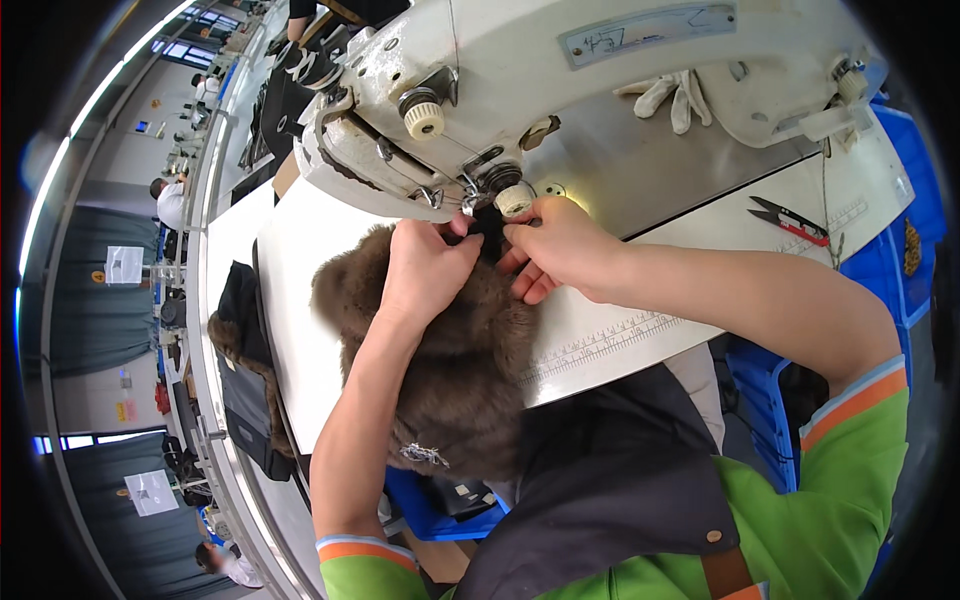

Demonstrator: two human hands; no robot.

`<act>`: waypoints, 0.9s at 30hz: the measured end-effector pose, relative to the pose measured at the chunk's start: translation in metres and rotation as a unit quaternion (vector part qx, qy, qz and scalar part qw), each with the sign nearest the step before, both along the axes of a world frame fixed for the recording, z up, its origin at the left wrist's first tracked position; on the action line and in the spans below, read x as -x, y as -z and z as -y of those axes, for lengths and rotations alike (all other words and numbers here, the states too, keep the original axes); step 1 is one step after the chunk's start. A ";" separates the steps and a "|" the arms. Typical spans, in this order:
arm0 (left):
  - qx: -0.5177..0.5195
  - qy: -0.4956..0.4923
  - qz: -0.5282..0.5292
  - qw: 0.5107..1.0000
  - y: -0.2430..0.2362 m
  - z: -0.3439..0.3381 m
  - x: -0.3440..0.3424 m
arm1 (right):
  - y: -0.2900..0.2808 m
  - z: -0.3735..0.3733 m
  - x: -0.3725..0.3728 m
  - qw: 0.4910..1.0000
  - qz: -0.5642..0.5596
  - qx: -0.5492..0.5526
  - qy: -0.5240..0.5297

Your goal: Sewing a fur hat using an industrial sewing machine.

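A brown fur piece (455,350) lies on the white table under the sewing machine (400,110) and hangs over the table's front edge. Black material (488,232) shows at its far end, close to the needle area. My left hand (428,268) is closed, its thumb and fingers pinching the far edge of the piece left of the needle. Just to the right, my right hand (562,248) curls its fingers at the black material, beside the machine's cream knob (515,200). The fingertips partly hide the exact spot each one grips.
Red-and-black thread snips (790,222) lie on the table at right, and white gloves (672,98) lie behind the machine. A ruler strip (600,345) runs along the front edge. Blue bins (765,400) stand below and right. Dark fur-trimmed pieces (250,370) lie at left.
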State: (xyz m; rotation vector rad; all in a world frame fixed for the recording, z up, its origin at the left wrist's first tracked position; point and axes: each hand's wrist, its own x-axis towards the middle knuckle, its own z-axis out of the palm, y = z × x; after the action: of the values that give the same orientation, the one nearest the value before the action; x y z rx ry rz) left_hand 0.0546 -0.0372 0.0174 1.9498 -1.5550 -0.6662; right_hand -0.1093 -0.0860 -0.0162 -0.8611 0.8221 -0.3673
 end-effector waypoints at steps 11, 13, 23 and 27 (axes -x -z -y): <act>0.003 0.011 0.001 1.000 -0.006 -0.002 0.004 | -0.004 0.003 -0.016 0.996 -0.054 0.068 -0.022; 0.016 0.025 0.048 0.998 -0.007 -0.005 0.008 | -0.004 0.004 -0.014 0.995 -0.057 0.083 -0.021; 0.088 0.045 0.257 0.961 0.001 -0.014 0.019 | -0.008 0.004 0.001 0.994 -0.055 0.072 -0.060; 0.094 0.072 0.255 0.960 0.006 -0.011 0.013 | -0.009 0.005 0.008 0.992 -0.052 0.090 -0.072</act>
State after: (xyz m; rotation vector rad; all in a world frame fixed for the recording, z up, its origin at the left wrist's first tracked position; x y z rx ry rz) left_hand 0.0412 -0.0260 0.0111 1.9689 -1.9956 -0.0525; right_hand -0.1175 -0.0911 -0.0075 -1.1085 0.8266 -0.2731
